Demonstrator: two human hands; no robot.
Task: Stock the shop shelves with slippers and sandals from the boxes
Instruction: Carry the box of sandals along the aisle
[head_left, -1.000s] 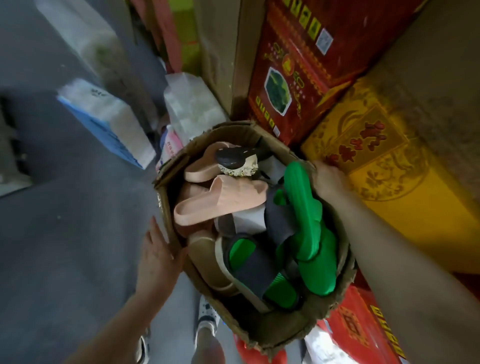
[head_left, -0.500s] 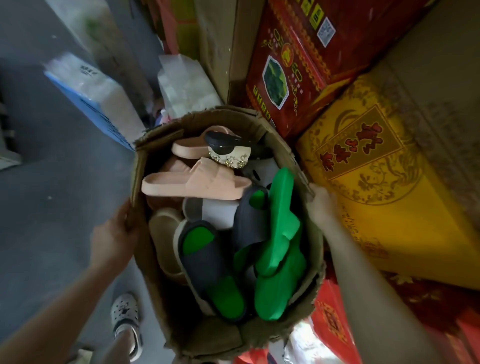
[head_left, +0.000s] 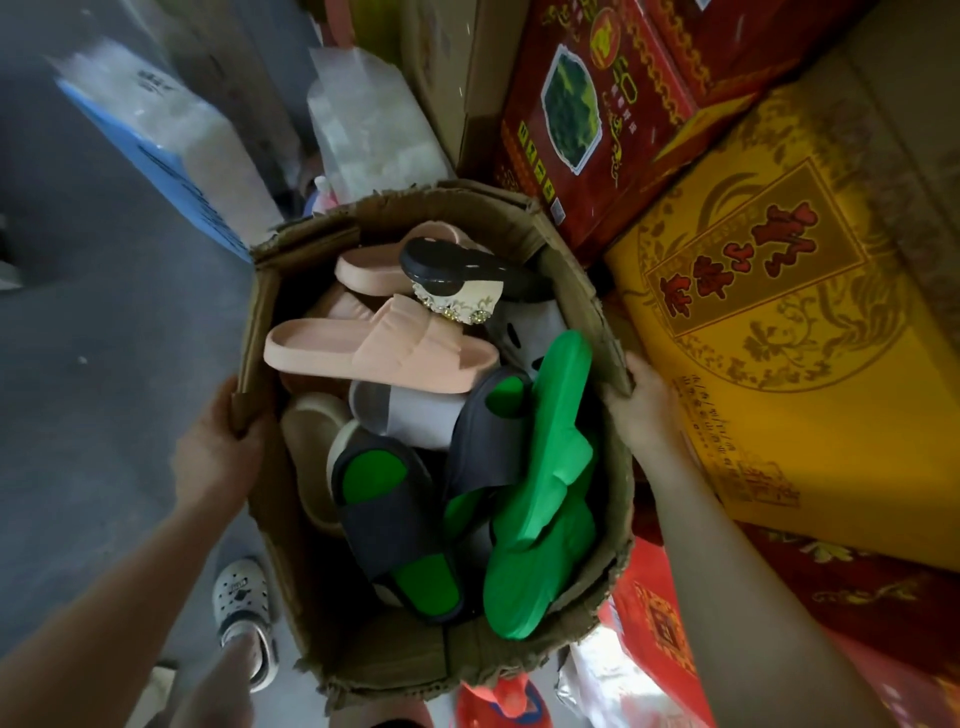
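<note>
Left hand (head_left: 218, 447) and right hand (head_left: 644, 410) are gripping opposite rims of the worn cardboard box (head_left: 395, 660) above the floor. Its loose slippers (head_left: 550, 467) seem light and the walls soft, so supporting the base looks wiser.

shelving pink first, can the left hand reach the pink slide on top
Probably yes, once it lets go: the pink foam slide lies on top, near the left hand, which grips the brown cardboard box.

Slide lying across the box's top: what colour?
The slide is pale pink, seen best in head view.

Slippers (head_left: 384, 349) in box (head_left: 582, 291), cartons (head_left: 810, 322) right
</note>
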